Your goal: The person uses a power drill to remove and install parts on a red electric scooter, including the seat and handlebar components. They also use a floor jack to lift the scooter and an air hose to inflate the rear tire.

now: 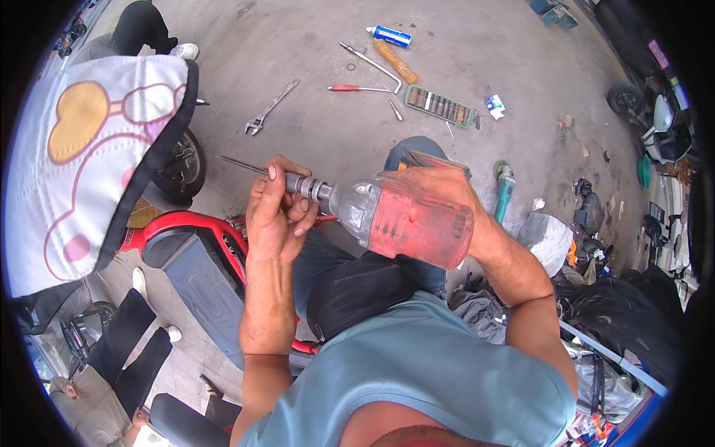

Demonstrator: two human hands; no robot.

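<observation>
A worn red and grey power drill (pixel 421 223) lies across in front of my chest, its nose toward the left. My right hand (pixel 447 185) is wrapped round its far side, where the handle is mostly hidden. My left hand (pixel 279 205) closes its fingers on the metal chuck (pixel 309 186) at the front. A long thin drill bit (pixel 242 164) sticks out of the chuck past my left fingers, pointing left and slightly away from me.
On the concrete floor ahead lie an adjustable wrench (pixel 272 108), a red-handled screwdriver (pixel 357 88), an L-shaped wrench (pixel 372 65), a green socket tray (pixel 439 106) and a teal angle grinder (pixel 504 192). A red scooter (pixel 197 223) and a quilted cover (pixel 112 164) stand left. People are nearby.
</observation>
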